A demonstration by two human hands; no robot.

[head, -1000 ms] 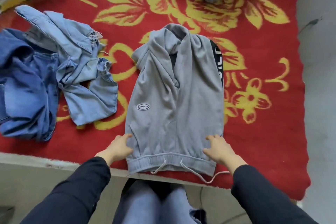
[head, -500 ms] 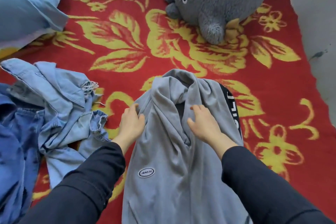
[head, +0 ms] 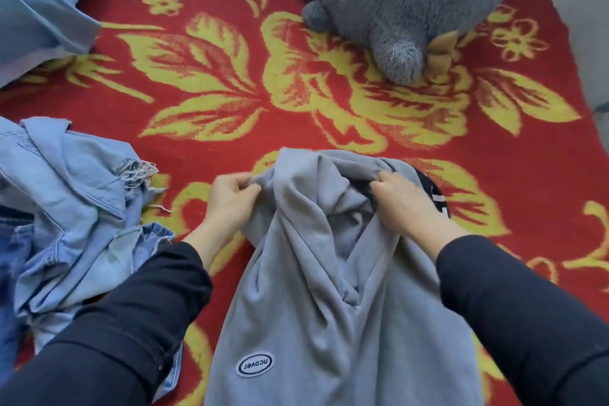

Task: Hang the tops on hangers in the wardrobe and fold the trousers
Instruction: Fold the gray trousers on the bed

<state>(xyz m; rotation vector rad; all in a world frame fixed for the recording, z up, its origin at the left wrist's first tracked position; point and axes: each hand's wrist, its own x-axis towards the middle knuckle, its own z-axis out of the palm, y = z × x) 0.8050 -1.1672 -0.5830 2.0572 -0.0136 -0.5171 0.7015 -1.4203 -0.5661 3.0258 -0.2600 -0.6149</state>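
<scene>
Running near to far, grey trousers lie bunched at their far end.

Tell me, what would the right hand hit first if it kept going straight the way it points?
Probably the bunched grey trousers it grips: the right hand points forward and leftward into that fold. Beyond lies the red blanket. Depth is unclear.
</scene>
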